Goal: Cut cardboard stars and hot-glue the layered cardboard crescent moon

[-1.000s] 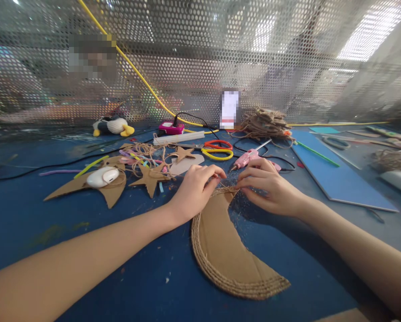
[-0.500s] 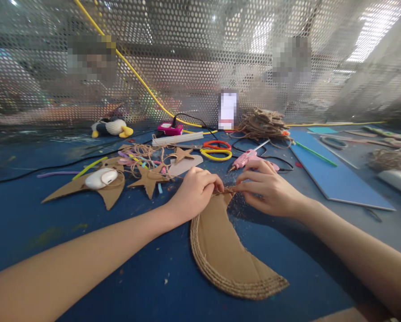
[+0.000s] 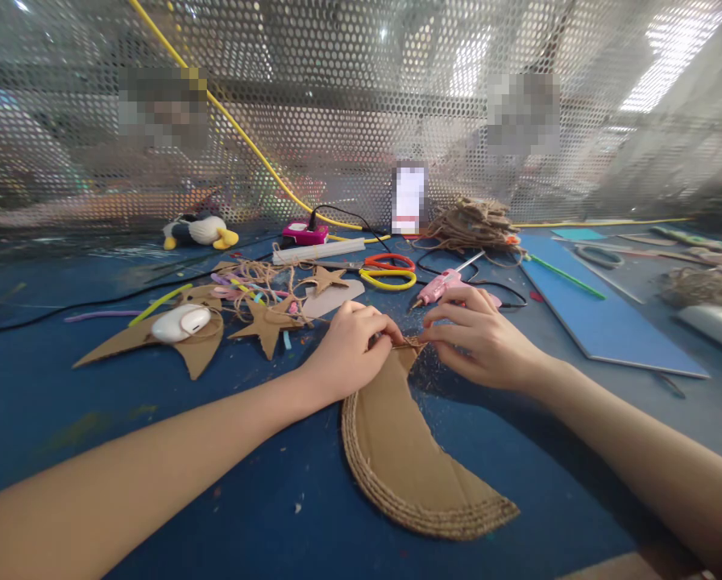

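Note:
A crescent moon of brown cardboard (image 3: 403, 435) lies flat on the blue table, with several rows of jute twine (image 3: 376, 498) running along its outer curve. At its upper tip, my left hand (image 3: 361, 346) is closed, fingers curled down and pinching the twine against the cardboard. Just right of that tip, my right hand (image 3: 482, 338) pinches the same twine between thumb and fingertips, and a short stretch of it spans the two hands. My left fingers hide part of the tip. Behind my right hand lies a pink hot glue gun (image 3: 442, 288).
Scissors with red and yellow handles (image 3: 388, 272) lie beyond my hands. To the left are cardboard stars (image 3: 269, 324), a white earbud case (image 3: 181, 322) on cut cardboard and a toy duck (image 3: 201, 231). A blue board (image 3: 615, 314) lies right, and twine (image 3: 473, 224) is heaped behind.
Both hands stay almost in place at the crescent's tip. The twine between them looks slightly shifted, and the whole view has moved a little.

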`<action>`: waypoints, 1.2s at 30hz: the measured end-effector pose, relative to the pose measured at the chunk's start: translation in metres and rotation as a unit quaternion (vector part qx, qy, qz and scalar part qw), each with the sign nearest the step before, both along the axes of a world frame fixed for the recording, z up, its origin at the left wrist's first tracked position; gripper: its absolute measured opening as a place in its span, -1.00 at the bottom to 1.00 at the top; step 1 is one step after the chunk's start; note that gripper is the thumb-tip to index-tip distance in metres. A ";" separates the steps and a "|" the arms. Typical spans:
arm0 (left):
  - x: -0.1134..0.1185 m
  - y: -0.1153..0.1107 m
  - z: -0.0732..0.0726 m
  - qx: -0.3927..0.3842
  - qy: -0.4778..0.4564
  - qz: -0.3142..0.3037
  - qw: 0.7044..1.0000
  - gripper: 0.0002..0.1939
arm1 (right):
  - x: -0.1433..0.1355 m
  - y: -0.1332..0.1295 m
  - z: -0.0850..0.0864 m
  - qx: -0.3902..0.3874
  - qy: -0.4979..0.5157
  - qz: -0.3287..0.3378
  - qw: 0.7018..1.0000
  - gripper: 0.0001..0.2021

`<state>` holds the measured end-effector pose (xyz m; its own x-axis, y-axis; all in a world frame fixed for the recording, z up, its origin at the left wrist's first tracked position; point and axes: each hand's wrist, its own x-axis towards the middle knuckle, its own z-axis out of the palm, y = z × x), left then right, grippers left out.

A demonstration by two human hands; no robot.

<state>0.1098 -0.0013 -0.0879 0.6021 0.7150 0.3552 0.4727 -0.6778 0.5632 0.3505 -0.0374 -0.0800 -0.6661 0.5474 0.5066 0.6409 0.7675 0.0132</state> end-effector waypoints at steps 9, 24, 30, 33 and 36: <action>0.000 -0.002 0.000 -0.002 0.005 0.001 1.000 -0.78 | 0.000 -0.001 0.002 0.009 -0.014 -0.009 1.000 -0.74; -0.001 -0.002 0.000 -0.003 0.009 0.002 1.000 -0.77 | -0.001 -0.001 0.002 0.028 -0.008 -0.026 0.999 -0.76; -0.001 -0.001 0.000 -0.002 0.011 -0.002 1.000 -0.78 | -0.002 -0.001 0.001 0.038 0.015 -0.029 0.999 -0.75; -0.001 -0.002 0.000 -0.002 0.009 -0.002 1.000 -0.78 | -0.002 -0.001 0.001 0.050 0.029 -0.046 0.997 -0.78; -0.001 -0.003 0.002 -0.005 0.006 -0.001 1.000 -0.78 | 0.000 0.002 0.001 0.041 0.023 -0.050 0.998 -0.79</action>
<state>0.1088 -0.0045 -0.0860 0.6076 0.7175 0.3406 0.4783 -0.6729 0.5642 0.3500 -0.0356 -0.0788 -0.5845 0.5654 0.5820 0.7162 0.6966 0.0425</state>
